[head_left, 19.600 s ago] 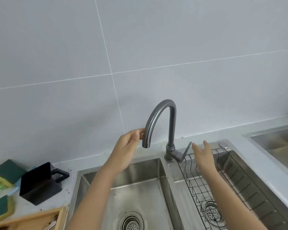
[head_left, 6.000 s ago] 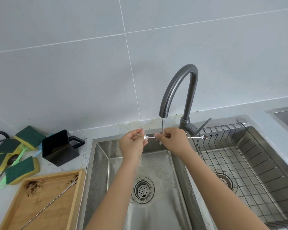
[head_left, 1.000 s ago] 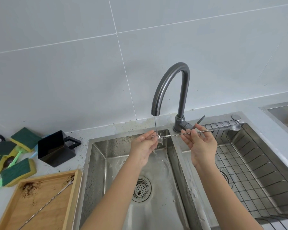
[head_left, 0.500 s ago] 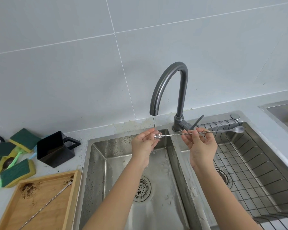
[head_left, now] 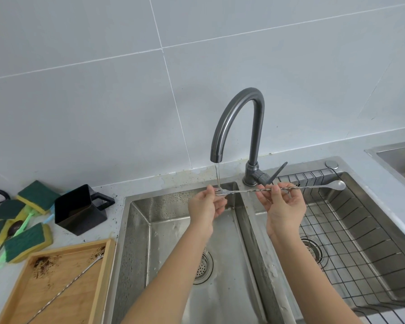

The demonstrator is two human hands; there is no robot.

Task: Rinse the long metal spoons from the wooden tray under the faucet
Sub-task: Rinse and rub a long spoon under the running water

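Lying at eight o'clock, the wooden tray (head_left: 98, 277) is holding brown crumbs and a second long spoon (head_left: 63, 292). Over the left basin (head_left: 136, 242), the left hand (head_left: 206, 206) is pinching the held spoon (head_left: 290, 188) under the faucet (head_left: 239, 127) stream; the right hand (head_left: 284, 209) is gripping its shaft, bowl pointing toward three o'clock above the wire rack (head_left: 360, 242).

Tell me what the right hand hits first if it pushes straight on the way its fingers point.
The right hand, pinching the long spoon, points up and away. Likely first: the faucet lever, just beyond the fingertips; depth is hard to judge.
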